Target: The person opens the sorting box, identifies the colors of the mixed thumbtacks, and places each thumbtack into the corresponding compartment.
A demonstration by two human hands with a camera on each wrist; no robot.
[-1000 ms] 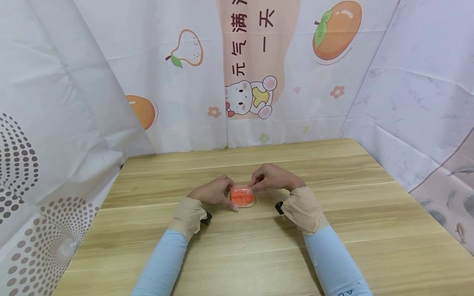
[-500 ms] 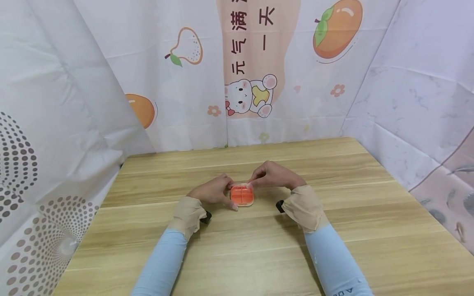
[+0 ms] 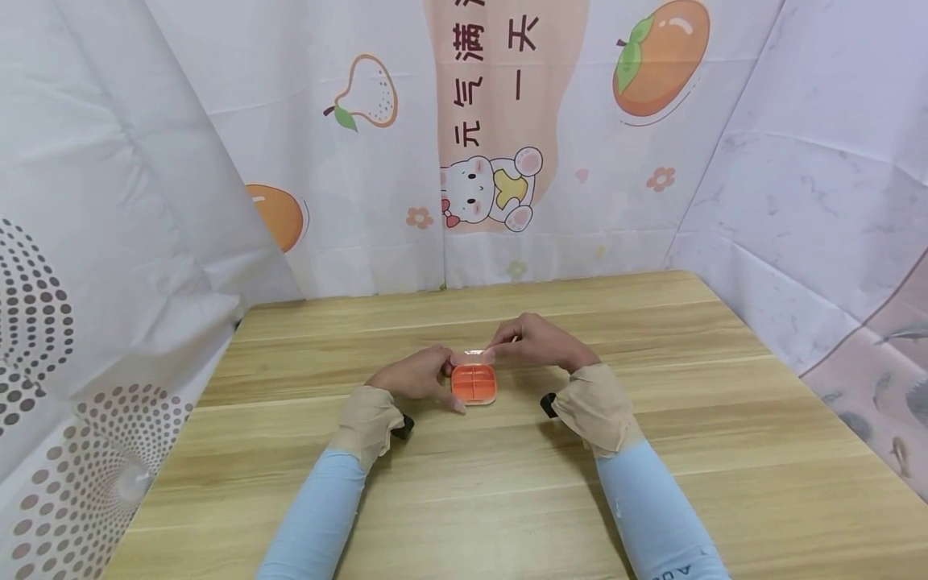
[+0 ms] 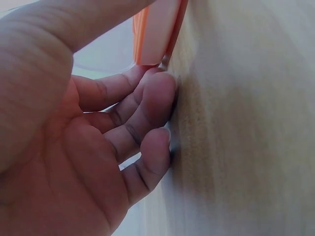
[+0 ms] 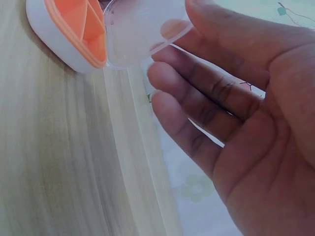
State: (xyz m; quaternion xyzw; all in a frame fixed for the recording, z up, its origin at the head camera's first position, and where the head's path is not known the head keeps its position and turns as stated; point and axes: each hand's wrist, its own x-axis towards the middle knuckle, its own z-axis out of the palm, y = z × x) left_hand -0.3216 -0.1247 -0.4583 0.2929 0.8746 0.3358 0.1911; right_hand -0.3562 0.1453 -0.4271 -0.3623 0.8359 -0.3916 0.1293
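Observation:
A small pill box with a white shell and several orange compartments sits on the table, its clear lid swung up at the far side. Its left side is gripped by my left hand, thumb along the near side and fingers at the far corner. In the left wrist view, the curled fingers meet the end of the white and orange case. My right hand pinches the lid's right edge between thumb and index finger. The right wrist view shows the transparent lid standing away from the compartments, the other fingers loosely bent.
The wood-grain table extends around both arms. A printed curtain hangs behind its far edge, with more cloth at both sides. Black wrist-camera mounts sit under the wrists.
The clear lid has swung up and back from over the orange compartments, which now lie uncovered. My right hand has risen slightly away with the lid; the left hand holds its place.

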